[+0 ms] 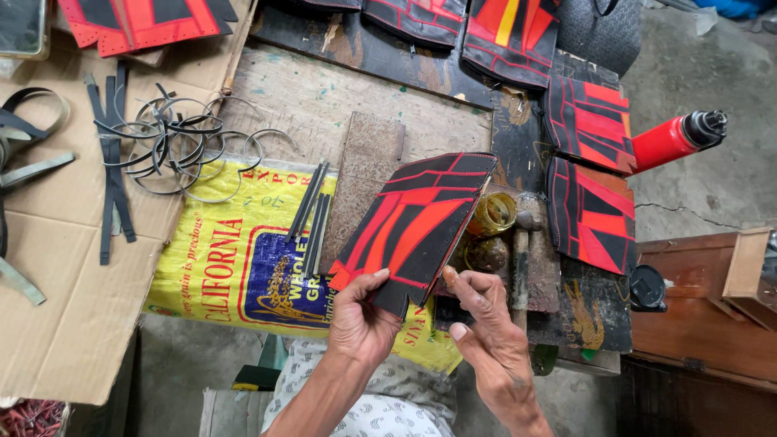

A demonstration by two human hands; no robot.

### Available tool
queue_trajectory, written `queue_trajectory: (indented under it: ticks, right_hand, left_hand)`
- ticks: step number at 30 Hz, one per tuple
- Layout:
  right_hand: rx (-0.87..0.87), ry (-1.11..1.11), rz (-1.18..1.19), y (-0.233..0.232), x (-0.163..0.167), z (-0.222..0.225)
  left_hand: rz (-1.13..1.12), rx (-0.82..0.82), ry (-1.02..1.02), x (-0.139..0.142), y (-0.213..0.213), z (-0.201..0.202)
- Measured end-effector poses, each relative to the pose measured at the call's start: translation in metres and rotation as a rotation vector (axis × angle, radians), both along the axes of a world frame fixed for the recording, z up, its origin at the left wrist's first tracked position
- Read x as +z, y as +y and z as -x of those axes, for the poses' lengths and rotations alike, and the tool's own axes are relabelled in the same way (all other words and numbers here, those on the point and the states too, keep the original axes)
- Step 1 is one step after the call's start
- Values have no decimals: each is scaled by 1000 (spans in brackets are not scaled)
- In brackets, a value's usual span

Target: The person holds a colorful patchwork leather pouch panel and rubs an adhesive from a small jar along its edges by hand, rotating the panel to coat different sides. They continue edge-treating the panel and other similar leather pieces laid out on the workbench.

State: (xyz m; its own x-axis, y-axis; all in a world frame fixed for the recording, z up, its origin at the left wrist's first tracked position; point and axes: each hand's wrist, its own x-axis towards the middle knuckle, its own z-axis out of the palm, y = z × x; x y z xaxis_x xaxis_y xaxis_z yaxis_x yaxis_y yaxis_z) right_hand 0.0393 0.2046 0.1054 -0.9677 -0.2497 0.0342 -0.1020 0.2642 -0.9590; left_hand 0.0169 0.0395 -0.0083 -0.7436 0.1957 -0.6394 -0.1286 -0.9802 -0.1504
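The left hand [362, 317] held a flat red, orange and black stitched panel [413, 222] by its bottom edge, thumb on top, fingers hidden behind it. The panel was lifted up, tilted, over the worn wooden bench [324, 97]. The right hand [486, 324] held nothing — its fingers were half curled, with the tips touching the panel's lower right edge. Just behind the panel sat a small yellow glass jar [494, 212] and a hammer with a wooden handle [520, 267], both partly covered. More red and black panels [591, 214] lay to the right. Thin black strips [312, 214] rested on a yellow printed sack [218, 259] — its far end was cut off below.
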Motion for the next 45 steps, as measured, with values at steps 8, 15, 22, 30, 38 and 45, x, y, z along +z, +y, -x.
queue_trajectory:
  ticks: [8,15,22,30,38,45]
  right_hand:
    - [-1,393,-356,-12,13,0]
    - [-42,507,-521,-11,14,7]
    - [-1,709,-568,-2,12,12]
    - [18,737,-681,12,14,49]
    - [54,802,-721,21,14,69]
    - [-29,792,-776,44,4,111]
  left_hand:
    - [-2,26,2,7,0,2]
    - [12,16,-8,4,0,0]
    - [0,22,28,5,0,1]
    - [-10,3,17,24,-2,4]
    - [-17,24,0,8,-3,1]
    - [-3,26,-23,-4,-1,1]
